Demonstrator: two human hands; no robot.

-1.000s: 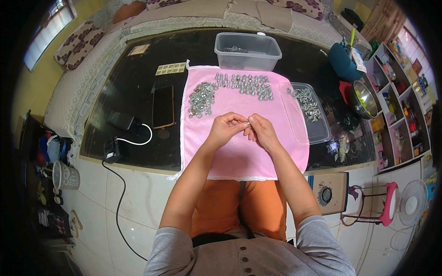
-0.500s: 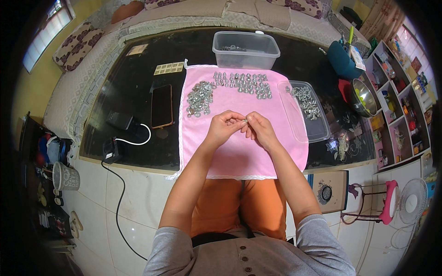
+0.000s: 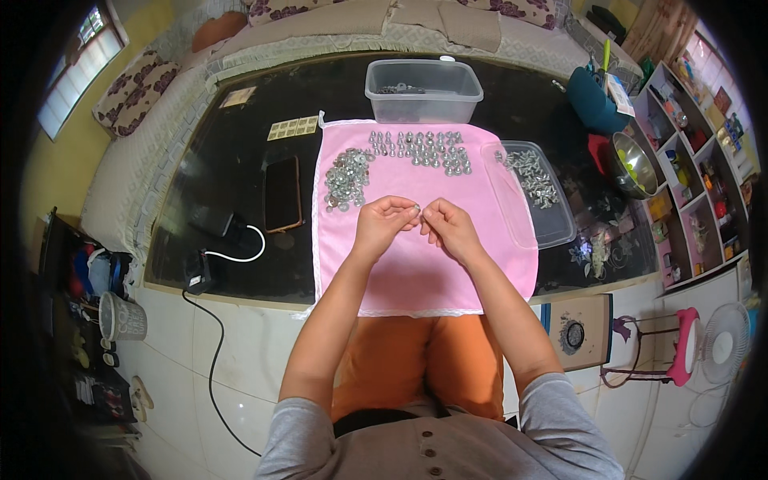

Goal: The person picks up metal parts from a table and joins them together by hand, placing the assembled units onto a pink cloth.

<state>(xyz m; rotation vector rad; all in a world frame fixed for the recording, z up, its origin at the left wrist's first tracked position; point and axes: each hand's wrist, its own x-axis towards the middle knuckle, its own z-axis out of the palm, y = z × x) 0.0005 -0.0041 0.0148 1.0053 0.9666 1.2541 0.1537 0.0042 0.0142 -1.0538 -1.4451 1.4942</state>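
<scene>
Over the middle of a pink cloth [image 3: 416, 276], my left hand [image 3: 384, 224] pinches a small silvery metal piece [image 3: 417, 209] between thumb and fingertips. My right hand [image 3: 450, 228] is beside it, thumb and fingers pressed together; what it pinches, if anything, is too small to make out. Left of the hands lies a heap of round washer-like metal discs [image 3: 347, 180]. Beyond them, small silvery pieces [image 3: 428, 148] stand in rows on the cloth. At the right, a clear plastic tray [image 3: 560, 232] holds many loose screws [image 3: 534, 178], with a transparent lid [image 3: 512, 228] overlapping the cloth.
A clear plastic tub [image 3: 424, 108] with dark items inside stands behind the cloth. On the dark table to the left are a phone [image 3: 282, 194], a yellowish card [image 3: 293, 128] and a charger with a white cable [image 3: 260, 240]. A metal bowl [image 3: 632, 164] is at the right.
My hands have drawn slightly apart, leaving a small gap between the fingertips. The small metal piece now shows in the left fingertips. The whole view has shifted a little.
</scene>
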